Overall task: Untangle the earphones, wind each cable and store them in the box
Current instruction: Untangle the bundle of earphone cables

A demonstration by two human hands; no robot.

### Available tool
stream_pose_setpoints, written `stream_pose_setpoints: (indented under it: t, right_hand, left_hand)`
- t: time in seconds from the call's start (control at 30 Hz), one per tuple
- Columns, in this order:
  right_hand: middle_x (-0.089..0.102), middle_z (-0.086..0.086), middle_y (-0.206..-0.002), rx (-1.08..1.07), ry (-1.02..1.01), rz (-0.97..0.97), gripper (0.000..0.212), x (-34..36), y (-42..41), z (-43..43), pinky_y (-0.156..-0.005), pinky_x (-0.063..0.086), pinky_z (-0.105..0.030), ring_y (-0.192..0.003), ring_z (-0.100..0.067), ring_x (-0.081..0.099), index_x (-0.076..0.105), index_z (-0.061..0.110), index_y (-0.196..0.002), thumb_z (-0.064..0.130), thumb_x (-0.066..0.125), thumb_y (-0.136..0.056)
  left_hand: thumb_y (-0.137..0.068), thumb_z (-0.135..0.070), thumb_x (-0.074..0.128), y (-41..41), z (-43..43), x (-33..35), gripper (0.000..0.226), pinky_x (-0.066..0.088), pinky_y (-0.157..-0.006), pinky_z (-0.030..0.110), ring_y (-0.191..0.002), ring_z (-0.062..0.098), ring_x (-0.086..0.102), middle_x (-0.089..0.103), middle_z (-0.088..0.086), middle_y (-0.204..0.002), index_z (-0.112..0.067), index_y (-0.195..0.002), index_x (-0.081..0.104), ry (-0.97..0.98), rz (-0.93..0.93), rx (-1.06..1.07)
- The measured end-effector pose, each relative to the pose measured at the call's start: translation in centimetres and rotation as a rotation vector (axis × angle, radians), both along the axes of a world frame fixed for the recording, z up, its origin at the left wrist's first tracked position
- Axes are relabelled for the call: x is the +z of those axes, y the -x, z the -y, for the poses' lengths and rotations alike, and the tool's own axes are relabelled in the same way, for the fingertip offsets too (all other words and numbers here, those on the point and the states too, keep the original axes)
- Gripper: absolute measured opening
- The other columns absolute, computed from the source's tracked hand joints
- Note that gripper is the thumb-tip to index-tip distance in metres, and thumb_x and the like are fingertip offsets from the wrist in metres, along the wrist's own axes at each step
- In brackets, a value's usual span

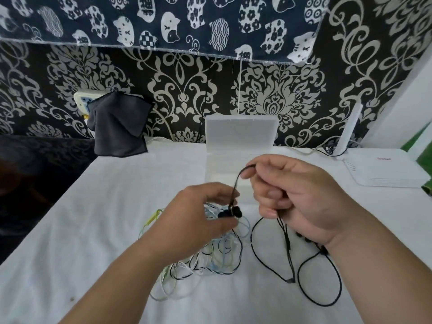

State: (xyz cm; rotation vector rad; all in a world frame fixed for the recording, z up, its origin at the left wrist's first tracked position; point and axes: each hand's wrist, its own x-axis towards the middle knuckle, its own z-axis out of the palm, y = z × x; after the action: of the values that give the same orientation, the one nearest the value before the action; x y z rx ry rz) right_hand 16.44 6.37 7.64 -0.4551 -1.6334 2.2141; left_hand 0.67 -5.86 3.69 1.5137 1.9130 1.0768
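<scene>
Centre frame: the right hand (304, 202) grips the thin black rubber earphone cable (290, 281), and the left hand (198, 213) pinches its earbuds (231, 212). The cable is probably light, limp and snag-prone. Hold it near the earbuds.

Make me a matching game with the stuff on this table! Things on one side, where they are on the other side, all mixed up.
Things:
1. black earphones
2. plastic box
3. dark cloth
4. pale cable tangle

Where:
A. hanging at the table's far left corner
B. lying on the table, partly under the left hand
C. cable gripped by the right hand
D. standing open at the back, lid up

Pairs: 1-C, 2-D, 3-A, 4-B
</scene>
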Motion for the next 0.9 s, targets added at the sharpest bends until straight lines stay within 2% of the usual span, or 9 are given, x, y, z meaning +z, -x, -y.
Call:
stream_pose_setpoints:
  t: [0.13,0.27,0.3,0.37,0.43,0.53,0.63,0.8,0.9]
  right_hand:
    - [0.028,-0.001,-0.059,-0.121,0.014,-0.002,0.022,0.4,-0.5,-0.5,-0.046,0.028,-0.024,-0.050,-0.012,0.019,0.075,0.011,-0.085,0.023,0.056,-0.087]
    - [0.020,-0.006,-0.065,-0.132,-0.208,0.243,0.023,-0.4,-0.7,-0.8,-0.048,0.024,-0.024,-0.053,-0.013,0.019,0.077,0.012,-0.089,0.021,0.057,-0.097]
    - [0.020,-0.006,-0.065,-0.105,-0.232,0.279,0.023,-0.6,-0.8,-0.7,-0.048,0.023,-0.024,-0.054,-0.013,0.020,0.077,0.012,-0.089,0.022,0.057,-0.098]
    - [0.025,-0.002,-0.061,-0.066,-0.252,0.308,0.021,-0.7,-1.1,-0.6,-0.047,0.026,-0.023,-0.051,-0.011,0.024,0.077,0.011,-0.089,0.021,0.059,-0.097]
    - [0.031,0.000,-0.055,-0.059,-0.246,0.312,0.017,-0.5,-1.6,-0.5,-0.045,0.030,-0.022,-0.046,-0.009,0.028,0.075,0.005,-0.089,0.020,0.067,-0.088]
    - [0.041,0.000,-0.052,-0.067,-0.257,0.394,0.023,-0.5,-3.4,-1.4,-0.045,0.036,-0.025,-0.041,-0.009,0.029,0.071,0.001,-0.090,0.017,0.076,-0.075]
    - [0.044,-0.002,-0.052,-0.078,-0.241,0.506,0.005,-0.5,-5.8,-2.3,-0.046,0.037,-0.025,-0.042,-0.012,0.026,0.069,0.006,-0.082,0.009,0.073,-0.084]
    - [0.042,-0.002,-0.049,-0.215,-0.242,0.496,0.009,-0.2,-9.4,-3.8,-0.047,0.043,-0.025,-0.044,-0.015,0.033,0.065,0.004,-0.077,0.009,0.072,-0.080]
    - [0.049,0.000,-0.055,-0.415,-0.225,0.422,0.010,-0.2,-10.8,-4.6,-0.047,0.034,-0.024,-0.046,-0.011,0.035,0.064,0.006,-0.077,0.002,0.073,-0.078]
  left_hand:
    - [-0.081,-0.027,0.077,0.7,-0.1,-1.3,0.033,0.044,-0.081,0.006,-0.102,-0.015,0.058,0.068,-0.030,-0.104,-0.041,-0.109,0.067,0.142,-0.117,0.071]
    - [-0.076,-0.003,0.066,0.2,0.0,-0.2,0.068,0.049,-0.080,0.013,-0.075,-0.013,0.061,0.059,-0.022,-0.128,-0.041,-0.130,0.054,0.007,-0.049,0.124]
    - [-0.075,-0.005,0.066,-0.4,0.0,0.2,0.068,0.047,-0.087,0.014,-0.080,-0.014,0.061,0.058,-0.020,-0.130,-0.038,-0.132,0.053,-0.048,-0.004,0.081]
    - [-0.080,-0.014,0.070,-2.0,-0.4,0.4,0.054,0.044,-0.094,0.017,-0.103,-0.007,0.061,0.066,-0.016,-0.116,-0.034,-0.128,0.056,-0.067,0.033,-0.050]
    - [-0.092,-0.021,0.066,-3.4,-0.9,0.2,0.016,0.053,-0.073,0.027,-0.078,0.004,0.066,0.071,-0.005,-0.084,-0.034,-0.101,0.064,0.004,0.053,-0.063]
    - [-0.099,-0.020,0.053,-3.3,-1.7,-0.3,0.021,0.042,-0.041,0.024,-0.048,0.018,0.057,0.062,0.008,-0.055,-0.025,-0.081,0.063,-0.015,0.251,0.191]
    - [-0.101,-0.014,0.048,-2.1,-1.9,-0.3,0.024,0.040,-0.041,0.025,-0.045,0.020,0.053,0.054,0.008,-0.047,-0.020,-0.083,0.064,-0.147,0.364,0.443]
    - [-0.098,-0.014,0.045,-2.0,-2.2,-1.8,0.028,0.035,-0.051,0.032,-0.048,0.022,0.043,0.046,-0.010,-0.049,-0.023,-0.079,0.064,-0.229,0.297,0.605]
    - [-0.097,-0.018,0.045,-2.5,-2.3,-1.7,0.027,0.034,-0.051,0.031,-0.046,0.019,0.039,0.044,-0.012,-0.048,-0.025,-0.078,0.063,-0.265,0.298,0.649]
